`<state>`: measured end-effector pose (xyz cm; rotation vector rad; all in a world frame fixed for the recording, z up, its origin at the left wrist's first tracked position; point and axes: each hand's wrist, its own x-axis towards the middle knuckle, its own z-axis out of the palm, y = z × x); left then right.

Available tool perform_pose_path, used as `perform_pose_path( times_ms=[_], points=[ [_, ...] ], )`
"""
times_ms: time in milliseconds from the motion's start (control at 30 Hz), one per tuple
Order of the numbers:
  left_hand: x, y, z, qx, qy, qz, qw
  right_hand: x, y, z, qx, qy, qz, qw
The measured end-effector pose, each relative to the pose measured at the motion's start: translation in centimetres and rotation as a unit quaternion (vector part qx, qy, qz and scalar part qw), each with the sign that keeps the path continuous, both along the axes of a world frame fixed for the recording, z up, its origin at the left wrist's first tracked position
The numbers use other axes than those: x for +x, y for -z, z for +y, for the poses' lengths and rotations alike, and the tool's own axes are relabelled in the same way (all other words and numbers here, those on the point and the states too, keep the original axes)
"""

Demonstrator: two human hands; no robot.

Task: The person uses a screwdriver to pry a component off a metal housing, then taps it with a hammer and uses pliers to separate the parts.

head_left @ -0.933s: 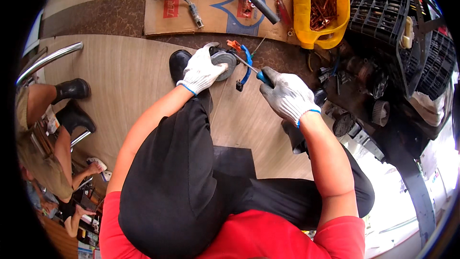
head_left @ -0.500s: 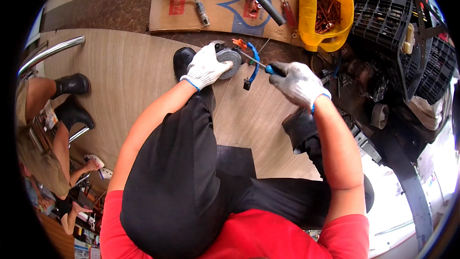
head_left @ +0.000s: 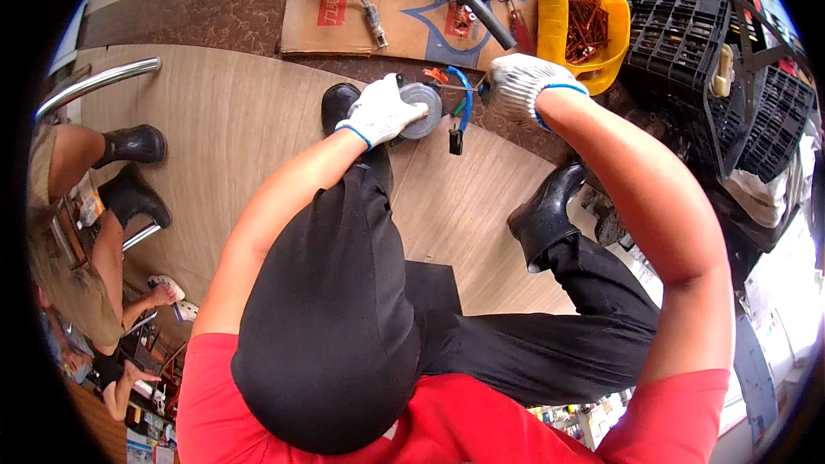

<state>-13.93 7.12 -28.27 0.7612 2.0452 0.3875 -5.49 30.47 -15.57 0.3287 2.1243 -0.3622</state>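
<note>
Left hand (head_left: 381,112): gripping grey round part (head_left: 423,113); blue wires (head_left: 468,106) beside it; right hand (head_left: 522,86): closed round screwdriver (head_left: 483,88), its tip contact unclear

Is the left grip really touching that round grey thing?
Touching. The head view shows the left grip with its gloved thumb laid over the face of the round grey thing.

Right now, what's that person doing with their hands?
Someone in white gloves sits working. Their left hand holds a round grey part. Their right hand grips a thin metal tool, its shaft pointing toward that part. A blue wire with a black plug is between the hands. A yellow container stands ahead.
</note>
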Motion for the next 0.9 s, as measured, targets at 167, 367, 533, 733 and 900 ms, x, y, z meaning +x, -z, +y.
perform_pose_path(
  times_ms=[167,367,533,733,900],
  points=[
    [0.1,-0.9,0.3,0.005,0.023,-0.018,1.000,0.8,1.1,0.8,-0.068,0.064,-0.049,0.994],
    [0.5,-0.6,-0.1,0.015,-0.004,-0.001,1.000,1.9,-2.6,-3.1,0.011,0.036,-0.011,0.999],
    [1.0,0.3,-0.6,0.066,0.026,0.019,0.997,1.3,-1.3,-1.0,-0.061,0.120,-0.105,0.985],
    [1.2,-0.4,-0.7,0.038,0.007,0.010,0.999,2.8,-2.5,-3.2,0.003,0.023,-0.013,1.000],
    [1.3,-0.5,-0.7,0.060,0.022,0.012,0.998,3.7,-1.1,-2.6,-0.043,0.129,-0.032,0.990]
  ],
)
